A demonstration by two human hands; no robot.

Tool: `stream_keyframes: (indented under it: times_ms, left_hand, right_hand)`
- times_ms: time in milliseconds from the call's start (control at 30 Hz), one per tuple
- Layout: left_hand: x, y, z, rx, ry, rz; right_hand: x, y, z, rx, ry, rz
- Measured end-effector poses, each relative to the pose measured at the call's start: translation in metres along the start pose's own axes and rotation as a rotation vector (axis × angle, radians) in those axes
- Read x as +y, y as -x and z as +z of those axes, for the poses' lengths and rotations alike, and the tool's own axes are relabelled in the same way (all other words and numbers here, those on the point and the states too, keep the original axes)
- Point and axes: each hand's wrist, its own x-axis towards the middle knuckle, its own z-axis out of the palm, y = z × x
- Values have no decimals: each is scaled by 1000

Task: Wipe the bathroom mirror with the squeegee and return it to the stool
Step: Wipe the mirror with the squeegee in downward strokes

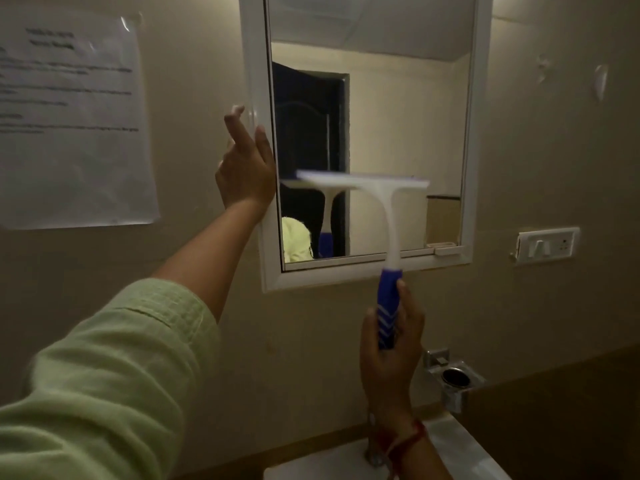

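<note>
- A person's right hand (389,344), at lower centre of the frame, wraps around the blue grip of a squeegee (372,216), fingers closed on the handle and thumb lying along its right side.
- The squeegee stands upright, its white neck rising past the lower edge of the mirror frame (479,133) to a white blade head held level across the lower half of the mirror (398,116); whether the blade edge touches the glass cannot be told.
- The tool's reflection appears in the glass just left of the real one, beside a pale yellow-green shape at the mirror's lower left corner.
- The left hand (247,168), at centre left, rests flat against the left side of the white frame with fingers spread wide and holding nothing; a pale green sleeve (114,375) fills the lower left of the frame.
- A red thread (412,434) circles the right wrist.
- A laminated notice (72,123) hangs on the beige wall at upper left, its print too blurred to read.
- A white switch plate (547,244) sits at right, just beside the mirror's lower right corner.
- A metal cup holder (453,379) is fixed to the wall at lower right, above the pale rim of a washbasin (460,448).
</note>
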Motion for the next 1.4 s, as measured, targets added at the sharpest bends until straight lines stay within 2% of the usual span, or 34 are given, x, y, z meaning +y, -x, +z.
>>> stream_keyframes:
  times_ms: [133,533,667,900,1200,1400]
  left_hand:
    - [1,1,-1,-19,20,-4]
    - [1,3,-3,-7,-26,34]
    - [1,4,-3,-12,-14,32]
    - [3,4,-5,-12,-15,22]
    - [3,4,-4,-11,-28,25]
    - [4,4,-7,-29,-15,31]
  right_hand:
    - [-21,-76,12,-13,-71,-43]
    - [-36,-268,34,56,121,-281]
    - [-40,-291,43,11,180,-306]
    - [-49,-316,55,48,218,-304]
    - [-24,-261,39,9,172,-274]
    - [-53,-303,42,8,269,-297]
